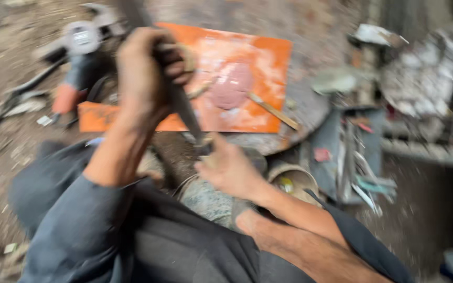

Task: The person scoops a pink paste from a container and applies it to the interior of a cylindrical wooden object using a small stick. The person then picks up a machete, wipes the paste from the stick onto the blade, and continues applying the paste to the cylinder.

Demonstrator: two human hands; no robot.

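Note:
The picture is blurred by motion. My left hand (pixel 145 73) is raised and closed around a long dark metal blade (pixel 184 105) that slants down to the right. My right hand (pixel 226 167) sits at the lower end of that blade, fingers curled near its tip; whether it grips the blade I cannot tell. Both hands hover over a round grey stone-like block (pixel 208 196) between my knees. Behind them lies an orange board (pixel 247 89) with a pinkish worn patch and a thin wooden stick across it.
An angle grinder (pixel 79 57) with a round disc lies at the upper left on dirt ground. A small round tin (pixel 292 183) stands right of my right hand. A grey rack with tools (pixel 352 157) and rubble fill the right side.

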